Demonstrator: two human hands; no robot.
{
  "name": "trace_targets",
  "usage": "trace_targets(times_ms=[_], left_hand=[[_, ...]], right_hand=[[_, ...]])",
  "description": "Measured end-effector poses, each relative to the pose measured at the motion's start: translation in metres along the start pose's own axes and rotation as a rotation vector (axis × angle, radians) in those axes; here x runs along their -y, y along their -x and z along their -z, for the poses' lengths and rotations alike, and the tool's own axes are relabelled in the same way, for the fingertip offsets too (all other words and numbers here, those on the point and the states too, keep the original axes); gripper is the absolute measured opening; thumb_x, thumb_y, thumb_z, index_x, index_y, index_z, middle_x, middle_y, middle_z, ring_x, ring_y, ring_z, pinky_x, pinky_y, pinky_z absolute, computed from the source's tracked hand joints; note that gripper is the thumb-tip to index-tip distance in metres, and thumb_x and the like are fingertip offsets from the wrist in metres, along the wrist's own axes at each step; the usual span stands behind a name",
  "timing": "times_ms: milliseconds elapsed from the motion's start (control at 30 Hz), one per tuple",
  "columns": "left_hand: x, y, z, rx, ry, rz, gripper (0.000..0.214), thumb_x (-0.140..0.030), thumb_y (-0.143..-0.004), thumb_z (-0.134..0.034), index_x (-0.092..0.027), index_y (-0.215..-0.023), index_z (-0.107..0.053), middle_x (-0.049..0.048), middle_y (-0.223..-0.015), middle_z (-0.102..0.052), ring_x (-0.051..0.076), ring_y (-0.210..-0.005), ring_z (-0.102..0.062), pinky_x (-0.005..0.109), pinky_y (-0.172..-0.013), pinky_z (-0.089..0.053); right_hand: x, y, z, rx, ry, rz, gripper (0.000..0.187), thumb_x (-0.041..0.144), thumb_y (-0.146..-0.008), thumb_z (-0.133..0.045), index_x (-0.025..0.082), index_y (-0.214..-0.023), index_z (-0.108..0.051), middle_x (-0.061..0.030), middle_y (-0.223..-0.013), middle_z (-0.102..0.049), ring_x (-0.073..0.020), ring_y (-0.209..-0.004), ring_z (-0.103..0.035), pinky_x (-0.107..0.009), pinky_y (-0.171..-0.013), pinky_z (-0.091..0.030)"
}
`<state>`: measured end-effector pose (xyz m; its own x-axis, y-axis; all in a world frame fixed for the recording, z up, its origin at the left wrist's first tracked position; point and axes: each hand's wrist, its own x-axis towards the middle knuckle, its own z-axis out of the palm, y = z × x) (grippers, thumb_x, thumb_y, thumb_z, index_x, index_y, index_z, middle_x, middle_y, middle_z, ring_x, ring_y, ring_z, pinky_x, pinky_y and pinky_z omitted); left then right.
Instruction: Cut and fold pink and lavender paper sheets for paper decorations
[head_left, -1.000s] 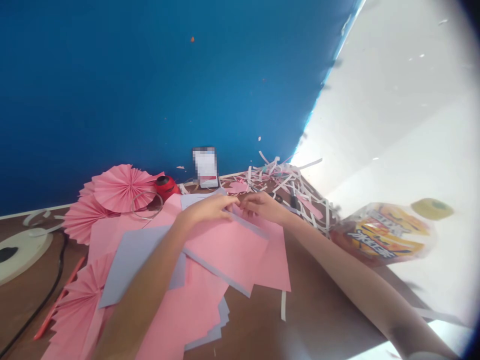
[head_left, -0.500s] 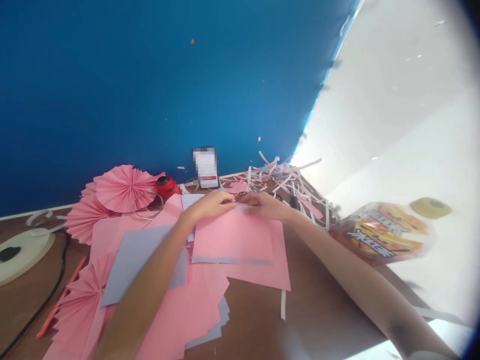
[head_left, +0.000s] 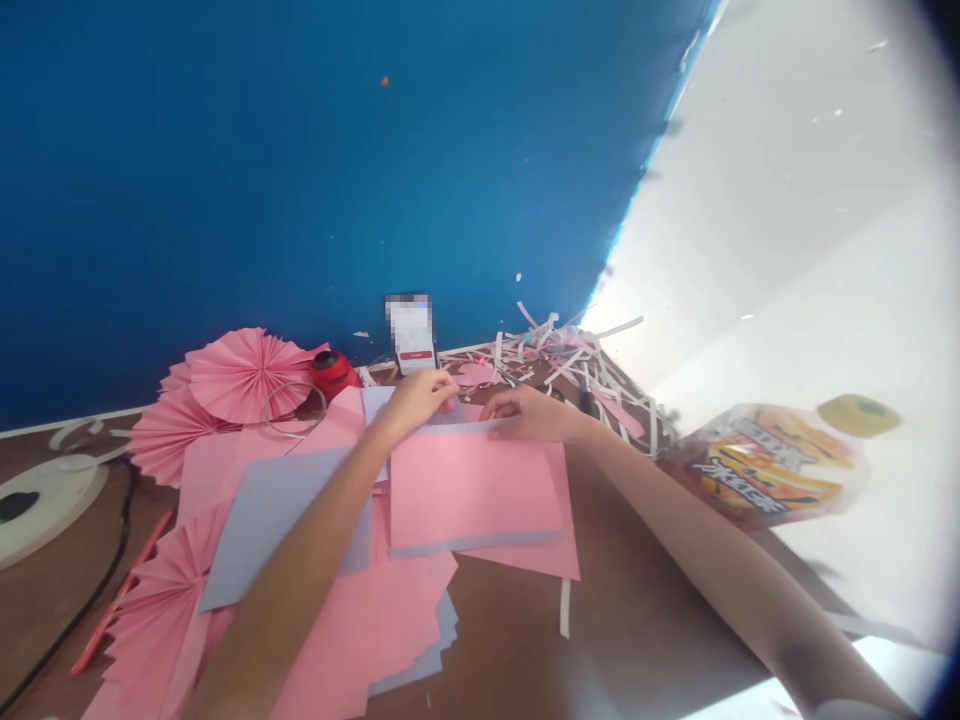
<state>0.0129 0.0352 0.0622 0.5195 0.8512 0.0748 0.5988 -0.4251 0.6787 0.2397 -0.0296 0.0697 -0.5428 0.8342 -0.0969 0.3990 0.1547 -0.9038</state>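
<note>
Blue wall (head_left: 337, 180) ahead; my right hand (head_left: 531, 413) pinches the pink sheet (head_left: 472, 490) below it (keep edges square); my left hand (head_left: 418, 400) half-curls, hold unclear.

Bright glare at lower right

We see a pink sheet (head_left: 472, 490) of matt, smooth paper; grey sheet (head_left: 262, 500), also matt paper; fans (head_left: 259, 370), paper with a ridged, pleated surface; strips (head_left: 574, 360), thin matt paper; table (head_left: 525, 620), smooth brown, wood or laminate, we can't tell which, faint sheen; wall (head_left: 300, 150), flat blue paint, chipped in spots; bottle (head_left: 772, 465), clear shiny plastic, printed label; phone (head_left: 415, 330), smooth glassy screen; red stick (head_left: 124, 590), smooth, looks plastic.
</note>
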Motion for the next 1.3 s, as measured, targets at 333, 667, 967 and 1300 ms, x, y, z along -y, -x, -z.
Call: trace_targets(times_ms=[333, 667, 967, 1300], left_hand=[[-0.012, 0.007, 0.002, 0.469, 0.036, -0.135, 0.031, -0.042, -0.082, -0.053, -0.015, -0.071, -0.064, -0.0008, -0.063, -0.054, 0.011, -0.055, -0.043, 0.024, -0.051, -0.028], [-0.011, 0.011, 0.019, 0.5, 0.147, -0.052, 0.025, -0.039, -0.076, -0.058, -0.015, -0.07, -0.063, -0.0016, -0.063, -0.052, 0.011, -0.056, -0.042, 0.024, -0.053, -0.027], [-0.012, 0.013, 0.015, 0.541, 0.161, -0.033, 0.038, -0.038, -0.077, -0.06, -0.021, -0.111, -0.061, 0.001, -0.088, -0.064, 0.015, -0.075, -0.056, 0.023, -0.064, -0.038], [-0.021, 0.005, -0.016, 0.287, 0.386, 0.006, 0.03, -0.044, -0.077, -0.062, -0.014, -0.081, -0.064, 0.0038, -0.08, -0.063, 0.015, -0.073, -0.055, 0.026, -0.066, -0.039]], right_hand=[[-0.003, 0.0, 0.005, -0.093, 0.008, -0.012, 0.038, 0.02, -0.071, -0.065, 0.015, -0.108, -0.065, -0.0066, -0.099, -0.069, -0.0179, -0.089, -0.062, -0.026, -0.073, -0.046], [-0.008, 0.001, 0.015, -0.131, -0.224, -0.152, 0.038, 0.026, -0.072, -0.065, 0.01, -0.107, -0.067, -0.0044, -0.074, -0.069, -0.0151, -0.07, -0.06, -0.027, -0.067, -0.045], [-0.012, -0.001, 0.011, -0.191, -0.154, -0.046, 0.053, 0.019, -0.068, -0.066, 0.019, -0.121, -0.058, 0.0009, -0.074, -0.066, -0.0121, -0.065, -0.056, -0.025, -0.064, -0.043], [-0.005, 0.003, 0.017, -0.547, 0.46, -0.255, 0.025, 0.029, -0.086, -0.046, 0.019, -0.102, -0.062, -0.0082, -0.085, -0.068, -0.0206, -0.078, -0.063, -0.029, -0.067, -0.044]])
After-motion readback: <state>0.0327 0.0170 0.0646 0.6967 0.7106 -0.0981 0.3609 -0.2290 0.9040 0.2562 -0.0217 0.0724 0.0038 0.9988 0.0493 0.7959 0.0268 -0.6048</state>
